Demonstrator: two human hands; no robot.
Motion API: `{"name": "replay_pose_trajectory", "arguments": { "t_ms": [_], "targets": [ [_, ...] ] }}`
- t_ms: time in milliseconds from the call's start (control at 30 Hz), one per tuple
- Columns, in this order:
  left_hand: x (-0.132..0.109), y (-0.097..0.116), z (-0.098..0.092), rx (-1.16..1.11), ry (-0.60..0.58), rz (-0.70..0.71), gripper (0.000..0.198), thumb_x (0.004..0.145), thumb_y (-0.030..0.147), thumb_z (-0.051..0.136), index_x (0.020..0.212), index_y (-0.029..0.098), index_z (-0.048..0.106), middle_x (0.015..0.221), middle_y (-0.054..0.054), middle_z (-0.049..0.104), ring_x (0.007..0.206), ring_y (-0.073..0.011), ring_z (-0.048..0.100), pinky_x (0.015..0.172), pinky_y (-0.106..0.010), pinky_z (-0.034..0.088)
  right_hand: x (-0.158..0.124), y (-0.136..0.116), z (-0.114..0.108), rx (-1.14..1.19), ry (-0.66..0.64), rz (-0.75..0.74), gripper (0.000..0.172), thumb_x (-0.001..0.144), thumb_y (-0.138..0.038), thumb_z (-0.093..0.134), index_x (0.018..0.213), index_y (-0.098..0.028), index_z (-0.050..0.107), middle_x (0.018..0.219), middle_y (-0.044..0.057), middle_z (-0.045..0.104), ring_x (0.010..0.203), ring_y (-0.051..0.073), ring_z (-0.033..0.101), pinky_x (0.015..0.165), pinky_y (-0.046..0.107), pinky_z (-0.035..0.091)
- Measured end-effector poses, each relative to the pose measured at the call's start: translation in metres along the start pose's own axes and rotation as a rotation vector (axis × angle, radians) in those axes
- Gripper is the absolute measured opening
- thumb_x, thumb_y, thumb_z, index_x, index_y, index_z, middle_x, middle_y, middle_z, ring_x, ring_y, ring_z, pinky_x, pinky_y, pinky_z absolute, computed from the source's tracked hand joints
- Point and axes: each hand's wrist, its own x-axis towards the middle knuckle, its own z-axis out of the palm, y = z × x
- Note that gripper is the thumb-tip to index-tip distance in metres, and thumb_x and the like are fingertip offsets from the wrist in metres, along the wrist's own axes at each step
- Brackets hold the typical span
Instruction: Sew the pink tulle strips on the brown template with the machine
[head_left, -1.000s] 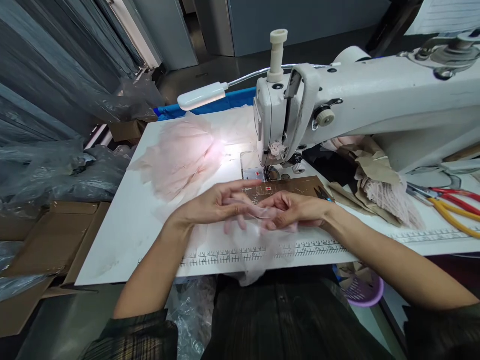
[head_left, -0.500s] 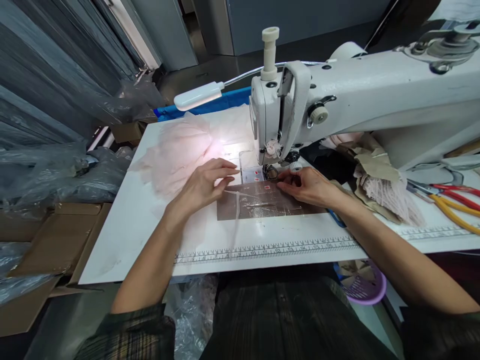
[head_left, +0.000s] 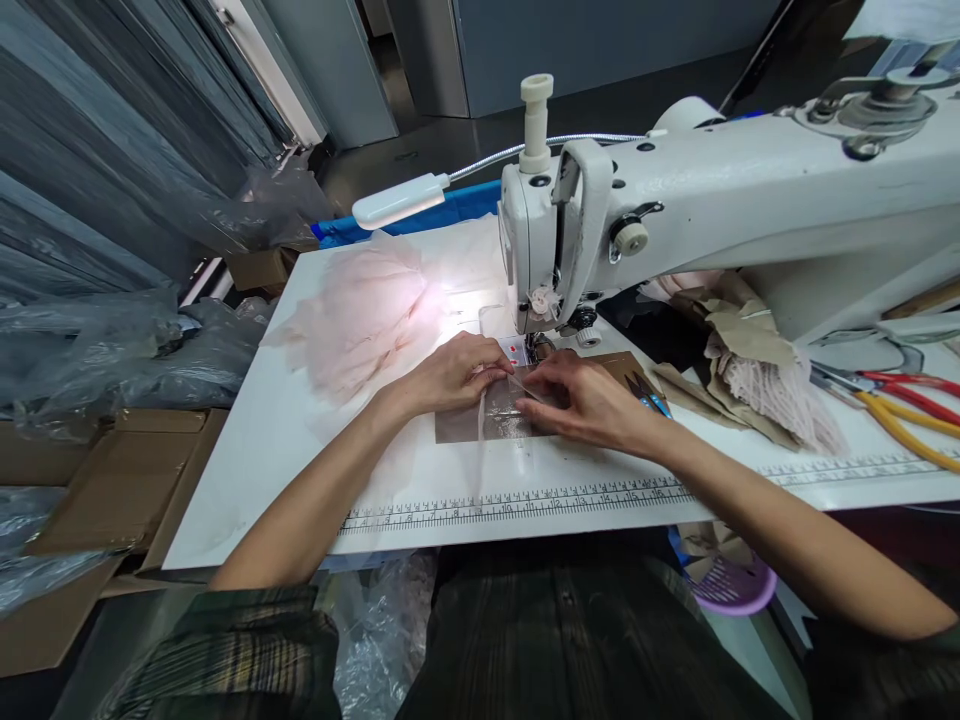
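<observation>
My left hand is closed in a pinch on a thin strip of sheer pale tulle, just in front of the presser foot. Close beside it, my right hand has its thumb and fingertips bent around the tulle's other edge, where a fold runs between both hands. Beneath them lies a brown plate on the white sewing table. The tulle trails from it toward the printed ruler. Over the hands stands a white sewing machine; its needle point is too small to make out.
Gathered pink tulle lies left of the machine head under a lamp. Small blue-handled snips rest on the brown plate. To the right are fabric scraps and scissors with yellow handles. A purple basket sits below the table edge.
My left hand has moved right and closed on the tulle. My right hand has come left and toward me, away from the presser foot, uncovering the snips. The hands are now almost touching.
</observation>
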Motion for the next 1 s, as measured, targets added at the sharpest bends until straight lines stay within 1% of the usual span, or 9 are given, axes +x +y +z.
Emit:
{"name": "replay_pose_trajectory", "arguments": {
  "t_ms": [167, 333, 400, 467, 600, 700, 833, 933, 1000],
  "targets": [
    [-0.001, 0.021, -0.018, -0.005, 0.014, 0.010, 0.022, 0.092, 0.016, 0.046, 0.101, 0.016, 0.066, 0.086, -0.005, 0.069, 0.077, -0.0138, 0.062, 0.077, -0.029, 0.049, 0.004, -0.014, 0.022, 0.046, 0.024, 0.078, 0.026, 0.090, -0.035, 0.053, 0.070, -0.017, 0.052, 0.081, 0.008, 0.058, 0.072, 0.018, 0.052, 0.065, 0.031, 0.039],
    [-0.004, 0.016, -0.021, -0.192, 0.009, -0.121, 0.017, 0.092, 0.027, 0.056, 0.098, 0.015, 0.067, 0.081, -0.003, 0.071, 0.071, -0.0118, 0.065, 0.063, -0.020, 0.048, -0.004, -0.015, 0.021, 0.750, -0.332, 0.307, 0.036, 0.092, -0.051, 0.048, 0.078, -0.018, 0.052, 0.072, 0.006, 0.065, 0.054, 0.014, 0.055, 0.054, 0.027, 0.044],
    [0.000, 0.008, -0.014, -0.105, -0.012, -0.115, 0.014, 0.090, 0.027, 0.059, 0.091, 0.016, 0.068, 0.080, -0.002, 0.072, 0.071, -0.0119, 0.066, 0.063, -0.020, 0.046, -0.007, -0.014, 0.016, 0.637, -0.412, 0.407, 0.036, 0.094, -0.048, 0.046, 0.077, -0.017, 0.054, 0.069, 0.007, 0.067, 0.052, 0.016, 0.057, 0.054, 0.028, 0.045],
    [0.009, 0.000, -0.006, 0.060, -0.062, -0.071, 0.011, 0.089, 0.026, 0.062, 0.087, 0.018, 0.068, 0.080, -0.001, 0.073, 0.072, -0.0127, 0.066, 0.065, -0.022, 0.045, -0.009, -0.012, 0.011, 0.230, -0.344, 0.399, 0.030, 0.092, -0.041, 0.052, 0.078, -0.016, 0.058, 0.069, 0.009, 0.067, 0.057, 0.020, 0.061, 0.057, 0.031, 0.046],
    [0.032, -0.021, 0.006, 0.267, -0.143, -0.023, 0.015, 0.085, 0.035, 0.068, 0.086, 0.020, 0.069, 0.080, 0.001, 0.072, 0.075, -0.0147, 0.066, 0.068, -0.023, 0.043, -0.010, -0.003, 0.008, -0.346, -0.093, -0.030, 0.031, 0.086, -0.030, 0.063, 0.112, -0.013, 0.062, 0.120, 0.018, 0.062, 0.104, 0.033, 0.060, 0.080, 0.041, 0.050],
    [0.044, -0.042, 0.001, 0.340, -0.145, -0.072, 0.029, 0.078, 0.048, 0.073, 0.082, 0.020, 0.068, 0.071, 0.001, 0.069, 0.069, -0.0162, 0.064, 0.064, -0.024, 0.041, -0.014, 0.008, 0.017, -0.307, -0.095, -0.256, 0.031, 0.092, -0.026, 0.055, 0.119, -0.013, 0.062, 0.131, 0.015, 0.057, 0.119, 0.032, 0.051, 0.096, 0.047, 0.044],
    [0.045, -0.055, -0.019, 0.562, 0.012, -0.096, 0.032, 0.074, 0.043, 0.078, 0.085, 0.016, 0.066, 0.080, -0.007, 0.068, 0.075, -0.0223, 0.064, 0.073, -0.033, 0.044, -0.022, 0.015, 0.030, -0.251, -0.036, -0.172, 0.036, 0.095, -0.027, 0.049, 0.128, -0.013, 0.058, 0.130, 0.015, 0.058, 0.119, 0.034, 0.048, 0.090, 0.052, 0.043],
    [0.027, -0.031, -0.031, 0.650, 0.189, -0.031, 0.021, 0.080, 0.024, 0.072, 0.098, 0.015, 0.064, 0.109, -0.016, 0.065, 0.092, -0.0275, 0.062, 0.078, -0.040, 0.045, -0.026, 0.016, 0.035, -0.192, -0.009, -0.158, 0.038, 0.096, -0.025, 0.046, 0.131, -0.016, 0.056, 0.131, 0.014, 0.057, 0.122, 0.033, 0.046, 0.091, 0.052, 0.042],
    [0.007, -0.004, -0.028, 0.526, 0.162, 0.119, 0.011, 0.087, 0.023, 0.063, 0.096, 0.018, 0.063, 0.103, -0.010, 0.066, 0.087, -0.0223, 0.062, 0.075, -0.037, 0.047, -0.027, 0.017, 0.036, -0.145, 0.005, -0.152, 0.040, 0.096, -0.020, 0.043, 0.134, -0.018, 0.054, 0.130, 0.013, 0.058, 0.122, 0.031, 0.046, 0.094, 0.052, 0.042]
  ]
}}
